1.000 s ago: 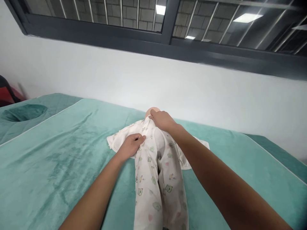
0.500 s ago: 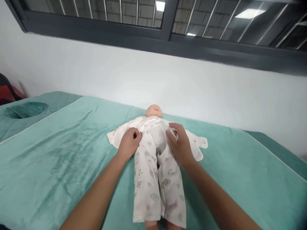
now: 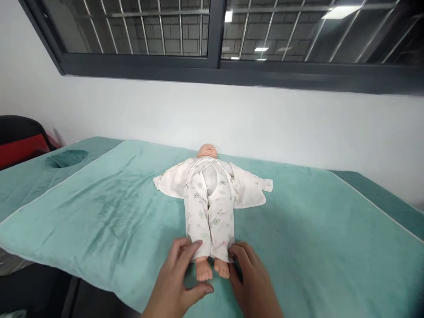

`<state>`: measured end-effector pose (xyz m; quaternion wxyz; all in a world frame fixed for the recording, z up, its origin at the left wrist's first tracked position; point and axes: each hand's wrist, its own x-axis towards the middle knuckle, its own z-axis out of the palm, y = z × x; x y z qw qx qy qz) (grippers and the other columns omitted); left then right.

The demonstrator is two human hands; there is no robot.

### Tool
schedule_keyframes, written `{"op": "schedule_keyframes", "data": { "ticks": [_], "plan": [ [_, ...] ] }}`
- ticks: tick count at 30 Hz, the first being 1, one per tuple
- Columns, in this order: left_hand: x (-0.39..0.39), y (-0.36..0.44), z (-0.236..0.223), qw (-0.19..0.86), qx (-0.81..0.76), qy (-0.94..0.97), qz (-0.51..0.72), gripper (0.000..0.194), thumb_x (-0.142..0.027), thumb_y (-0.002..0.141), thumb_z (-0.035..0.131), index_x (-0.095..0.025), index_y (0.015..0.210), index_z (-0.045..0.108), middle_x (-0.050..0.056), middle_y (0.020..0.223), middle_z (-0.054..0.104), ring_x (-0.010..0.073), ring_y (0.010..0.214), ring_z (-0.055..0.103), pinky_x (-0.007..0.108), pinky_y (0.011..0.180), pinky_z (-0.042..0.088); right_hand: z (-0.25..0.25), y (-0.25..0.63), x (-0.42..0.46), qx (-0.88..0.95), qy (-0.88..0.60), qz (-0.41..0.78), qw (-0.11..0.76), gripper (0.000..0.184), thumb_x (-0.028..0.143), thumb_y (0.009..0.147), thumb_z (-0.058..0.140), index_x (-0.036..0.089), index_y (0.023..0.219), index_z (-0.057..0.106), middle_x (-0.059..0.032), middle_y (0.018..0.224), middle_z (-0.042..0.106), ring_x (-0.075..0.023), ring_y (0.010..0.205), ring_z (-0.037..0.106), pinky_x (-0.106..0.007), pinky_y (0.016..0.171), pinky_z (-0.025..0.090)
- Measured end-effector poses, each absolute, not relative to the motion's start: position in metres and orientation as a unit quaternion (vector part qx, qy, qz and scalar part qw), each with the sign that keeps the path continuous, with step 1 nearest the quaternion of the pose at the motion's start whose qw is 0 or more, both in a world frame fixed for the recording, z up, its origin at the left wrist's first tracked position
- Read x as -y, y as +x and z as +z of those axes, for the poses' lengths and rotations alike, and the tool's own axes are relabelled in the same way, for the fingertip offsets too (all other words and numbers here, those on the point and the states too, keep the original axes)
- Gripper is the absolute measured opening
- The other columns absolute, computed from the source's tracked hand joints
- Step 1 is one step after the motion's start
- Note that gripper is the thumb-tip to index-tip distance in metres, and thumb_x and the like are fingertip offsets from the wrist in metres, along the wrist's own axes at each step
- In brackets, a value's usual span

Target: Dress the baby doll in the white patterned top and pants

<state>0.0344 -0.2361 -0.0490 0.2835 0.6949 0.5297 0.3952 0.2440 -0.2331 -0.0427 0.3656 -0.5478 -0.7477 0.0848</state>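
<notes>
While its head (image 3: 207, 151) lies close to the far edge of the green-covered bed (image 3: 314, 247), beneath the white wall (image 3: 238, 119), the doll (image 3: 218, 198) points its feet (image 3: 203, 270) at the near edge, as the head view shows. It rests on its back around the middle of the bed's length, its long axis running across the bed from far edge to near, almost straight. Both legs lie side by side in printed trousers (image 3: 197, 212). The white top's sleeves (image 3: 248, 187) spread outward at right angles to the body, one toward the bed's left end, where a round hole (image 3: 68, 158) shows, the other toward the right end.

The left hand (image 3: 179, 278) has its thumb spread well apart from its fingers, the fingertips at the left trouser cuff. The right hand (image 3: 253, 278) is loosely curled beside the right cuff, fingertips against its outer side. Whether either one pinches the cloth, I cannot tell.

What lies inside the sleeves is hidden by cloth, and the small print is hard to make out. Both forearms are cut off by the lower border; the barred window (image 3: 142, 35) is cut off above.
</notes>
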Motion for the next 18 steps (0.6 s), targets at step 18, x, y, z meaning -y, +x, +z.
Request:
{"op": "schedule_keyframes", "data": {
  "ticks": [18],
  "plan": [
    [0.249,0.026,-0.017,0.406,-0.535,0.629,0.391,0.025,-0.040,0.083,0.061,-0.020,0.070,0.052,0.001,0.074,0.054,0.0172,0.074,0.055,0.025,0.070,0.044,-0.003,0.251,0.260,0.815,-0.411,0.096,0.397,0.021,0.007,0.085,0.050,0.021,0.100,0.054,-0.0050,0.086,0.059,-0.0136,0.075,0.060,-0.023,0.064,0.052]
  ]
}}
